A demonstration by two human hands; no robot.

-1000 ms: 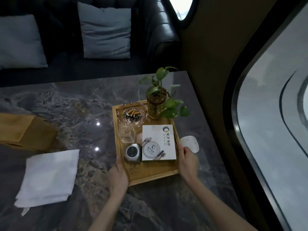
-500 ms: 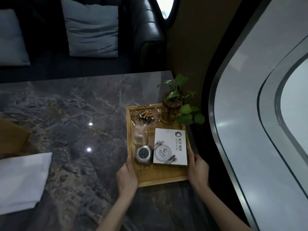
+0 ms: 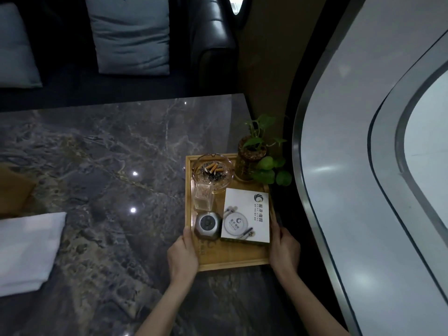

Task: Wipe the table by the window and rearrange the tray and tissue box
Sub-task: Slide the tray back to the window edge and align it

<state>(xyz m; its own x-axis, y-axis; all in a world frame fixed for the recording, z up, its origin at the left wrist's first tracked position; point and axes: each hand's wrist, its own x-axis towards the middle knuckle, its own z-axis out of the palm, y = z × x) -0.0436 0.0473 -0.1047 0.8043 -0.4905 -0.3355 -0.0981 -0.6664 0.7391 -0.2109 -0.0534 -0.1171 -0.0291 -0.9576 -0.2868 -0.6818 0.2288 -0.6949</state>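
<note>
My left hand [image 3: 183, 258] and right hand [image 3: 284, 251] are bare, forearms uncovered to the frame's edge, no sleeves, rings or watch showing.

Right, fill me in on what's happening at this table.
A person grips a wooden tray by its two sides, the left hand on the left rim and the right hand on the right rim, at the window edge of the marble table. The tray carries an ashtray with cigarette butts, a potted plant, a small glass, a round grey gadget and a white booklet. A folded white cloth lies at the left.
</note>
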